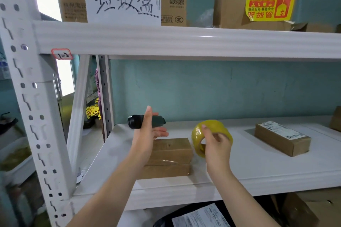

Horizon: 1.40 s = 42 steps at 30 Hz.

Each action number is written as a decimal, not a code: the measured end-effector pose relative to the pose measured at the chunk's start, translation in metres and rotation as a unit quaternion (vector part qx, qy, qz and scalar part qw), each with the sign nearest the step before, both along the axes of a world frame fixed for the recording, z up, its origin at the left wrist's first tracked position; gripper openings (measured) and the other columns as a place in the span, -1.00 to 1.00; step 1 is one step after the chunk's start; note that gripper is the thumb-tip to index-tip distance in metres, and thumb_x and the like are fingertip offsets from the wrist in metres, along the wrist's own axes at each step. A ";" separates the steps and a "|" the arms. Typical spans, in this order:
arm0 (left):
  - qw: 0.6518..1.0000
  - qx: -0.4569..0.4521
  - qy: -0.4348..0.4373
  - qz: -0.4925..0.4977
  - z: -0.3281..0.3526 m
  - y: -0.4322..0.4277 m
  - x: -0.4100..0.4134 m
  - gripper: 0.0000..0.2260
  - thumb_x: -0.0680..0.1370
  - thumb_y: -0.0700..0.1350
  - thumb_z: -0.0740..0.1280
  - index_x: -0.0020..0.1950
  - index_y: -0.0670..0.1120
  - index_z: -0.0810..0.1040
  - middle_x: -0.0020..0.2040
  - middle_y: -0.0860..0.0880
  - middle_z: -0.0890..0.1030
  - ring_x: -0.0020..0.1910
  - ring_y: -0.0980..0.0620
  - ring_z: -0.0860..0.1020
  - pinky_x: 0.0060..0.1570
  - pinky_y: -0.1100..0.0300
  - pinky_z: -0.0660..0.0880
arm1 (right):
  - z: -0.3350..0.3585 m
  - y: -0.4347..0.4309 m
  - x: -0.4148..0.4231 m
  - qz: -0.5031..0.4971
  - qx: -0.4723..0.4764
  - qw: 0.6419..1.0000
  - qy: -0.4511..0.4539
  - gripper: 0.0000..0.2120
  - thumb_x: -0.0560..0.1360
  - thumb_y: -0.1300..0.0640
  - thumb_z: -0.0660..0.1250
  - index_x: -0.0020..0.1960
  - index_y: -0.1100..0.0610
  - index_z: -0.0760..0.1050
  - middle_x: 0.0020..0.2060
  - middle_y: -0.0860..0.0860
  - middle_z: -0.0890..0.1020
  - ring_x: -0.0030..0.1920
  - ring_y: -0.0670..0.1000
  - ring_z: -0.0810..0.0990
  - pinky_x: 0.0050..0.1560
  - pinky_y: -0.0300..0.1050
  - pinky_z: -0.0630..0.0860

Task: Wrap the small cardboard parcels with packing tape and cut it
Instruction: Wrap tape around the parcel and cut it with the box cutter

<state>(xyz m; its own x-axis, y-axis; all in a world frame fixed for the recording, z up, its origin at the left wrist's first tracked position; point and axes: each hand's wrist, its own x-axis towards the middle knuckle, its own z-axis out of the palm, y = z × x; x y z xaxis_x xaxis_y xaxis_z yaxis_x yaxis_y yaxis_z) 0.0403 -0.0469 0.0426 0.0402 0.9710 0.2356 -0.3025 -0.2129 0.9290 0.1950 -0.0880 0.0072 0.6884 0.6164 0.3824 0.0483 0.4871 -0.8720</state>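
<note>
A small cardboard parcel (170,155) lies on the white shelf (258,169), with clear tape across its top. Above its left end my left hand (147,131) holds a black utility knife (134,122) level, thumb up and fingers spread. To the right of the parcel my right hand (215,143) grips a roll of yellowish packing tape (210,134), lifted off the shelf. A second small parcel (282,138) with a white label lies further right on the shelf.
A white upright post (29,97) stands at the left. The beam above (184,40) carries large boxes (256,2) and a handwritten paper sign (121,0). Below the shelf lie a black mailer bag (199,215) and a brown box (304,208).
</note>
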 end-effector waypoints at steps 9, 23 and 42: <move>0.997 -0.036 -0.057 -0.034 0.003 -0.002 -0.007 -0.54 0.60 0.14 0.07 0.24 -0.20 0.45 -0.06 -0.26 0.60 -0.33 -0.11 0.54 -0.05 0.08 0.49 | -0.004 -0.002 0.014 -0.116 0.046 0.944 -0.305 -0.79 0.34 0.08 0.42 -0.42 0.06 0.49 -0.46 -0.12 0.56 -0.31 -0.10 0.53 -0.26 -0.41 0.35; 0.997 -0.038 -0.062 -0.017 0.004 -0.003 -0.007 -0.89 0.54 -0.30 0.28 0.04 -0.18 0.50 0.13 -0.26 0.60 -0.21 -0.13 0.69 0.11 0.15 0.48 | -0.009 -0.012 0.047 0.028 -0.040 0.997 -0.062 -0.82 0.44 0.21 0.40 -0.29 0.18 0.45 -0.41 0.00 0.50 -0.39 -0.08 0.46 -0.26 -0.18 0.40; 0.981 0.058 0.180 0.036 0.004 -0.035 0.034 -0.90 0.53 -0.08 0.33 -0.01 -0.08 0.53 -0.46 -0.02 0.66 -0.46 0.26 0.57 -0.41 0.37 0.40 | -0.004 -0.015 0.052 -0.042 -0.051 0.982 -0.178 -0.73 0.38 0.17 0.46 -0.22 0.28 0.39 -0.36 0.17 0.54 -0.32 0.10 0.50 -0.24 -0.07 0.42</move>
<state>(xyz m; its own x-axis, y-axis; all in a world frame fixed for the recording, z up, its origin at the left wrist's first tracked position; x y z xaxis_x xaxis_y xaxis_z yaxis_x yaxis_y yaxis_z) 0.0747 -0.0817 0.0464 0.0728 0.9421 0.3274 0.0616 -0.3319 0.9413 0.2467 -0.1028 0.0030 0.5723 0.6112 0.5467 0.3950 0.3788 -0.8370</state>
